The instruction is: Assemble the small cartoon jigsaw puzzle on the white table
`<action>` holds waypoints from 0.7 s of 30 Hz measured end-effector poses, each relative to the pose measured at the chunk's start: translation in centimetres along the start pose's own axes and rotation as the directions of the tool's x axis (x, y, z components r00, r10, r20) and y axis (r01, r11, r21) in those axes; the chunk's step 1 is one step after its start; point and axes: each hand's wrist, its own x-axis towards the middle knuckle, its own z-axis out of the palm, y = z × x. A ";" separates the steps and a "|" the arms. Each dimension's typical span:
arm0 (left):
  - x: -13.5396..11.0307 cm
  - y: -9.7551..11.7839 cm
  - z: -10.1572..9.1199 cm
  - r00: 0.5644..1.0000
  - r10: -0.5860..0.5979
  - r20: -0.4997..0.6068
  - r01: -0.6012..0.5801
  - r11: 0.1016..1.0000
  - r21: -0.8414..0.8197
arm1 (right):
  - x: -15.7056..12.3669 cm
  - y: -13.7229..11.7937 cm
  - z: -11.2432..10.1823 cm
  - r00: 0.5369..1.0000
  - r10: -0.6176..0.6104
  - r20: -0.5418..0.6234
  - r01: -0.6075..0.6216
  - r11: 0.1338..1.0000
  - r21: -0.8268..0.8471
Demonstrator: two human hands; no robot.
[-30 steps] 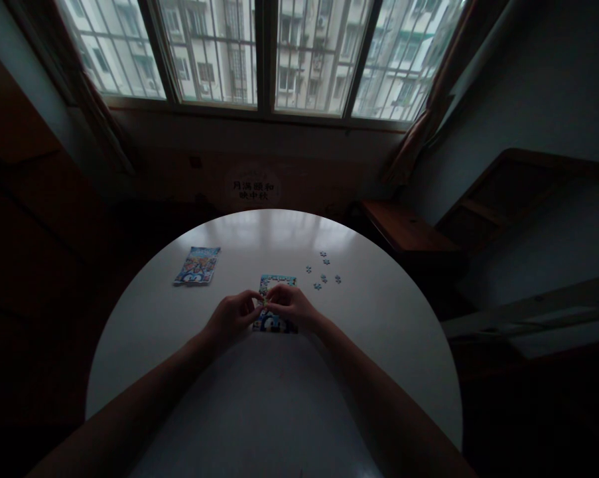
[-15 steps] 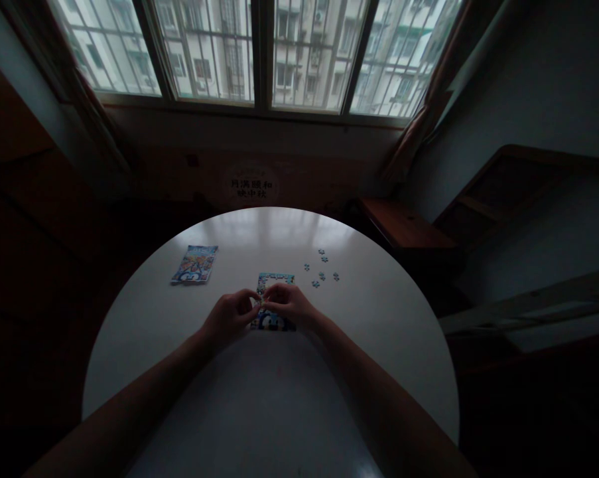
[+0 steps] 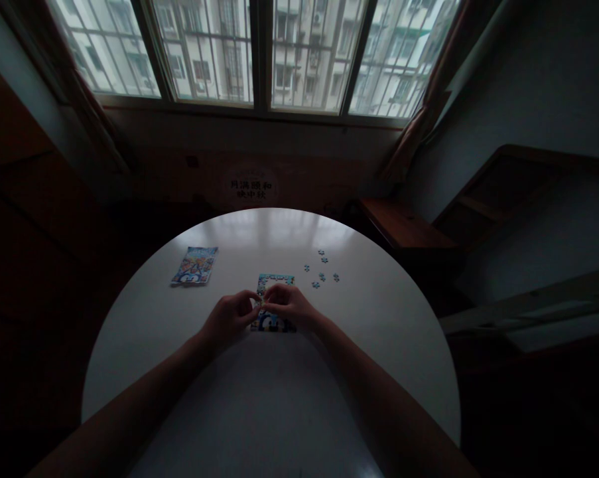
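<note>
A small jigsaw puzzle (image 3: 275, 324) with a blue penguin picture lies on the round white table, a pale gap in its upper middle. Over its left part, my left hand (image 3: 232, 317) and my right hand (image 3: 290, 305) meet fingertip to fingertip. Both are closed in a pinch around a tiny light jigsaw piece (image 3: 263, 303), mostly covered by the fingers. Whether that piece touches the puzzle cannot be made out. Several loose jigsaw pieces (image 3: 322, 276) lie apart from one another, beyond my right hand and to its right.
A colourful printed packet or sheet (image 3: 194, 267) with a penguin picture lies on the left of the white table (image 3: 274, 398). A wooden bench (image 3: 403, 222) stands past the table's right far edge, below a barred window (image 3: 304, 56).
Almost nothing differs. Both hands keep their pinch at the same place over the puzzle, and the view has shifted very slightly.
</note>
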 end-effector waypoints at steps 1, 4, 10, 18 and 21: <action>0.0 0.1 0.0 1.000 -0.001 0.004 0.001 1.000 -0.001 | 0.0 0.1 0.0 1.000 -0.004 0.000 0.004 1.000 0.000; 0.0 0.3 -0.1 1.000 -0.007 0.016 0.007 1.000 -0.001 | 0.1 0.5 -0.2 1.000 -0.020 0.010 0.020 1.000 -0.001; 0.1 0.2 0.0 1.000 -0.008 0.026 0.008 1.000 -0.009 | 0.1 0.4 -0.2 1.000 -0.023 0.008 0.023 1.000 0.004; 0.1 0.1 0.1 1.000 -0.008 0.006 0.008 1.000 0.004 | 0.2 0.3 -0.1 1.000 -0.014 -0.009 0.014 1.000 0.023; 0.1 0.1 0.1 1.000 -0.014 0.005 0.014 1.000 -0.001 | 0.3 0.7 -0.2 1.000 -0.019 0.000 0.019 1.000 0.022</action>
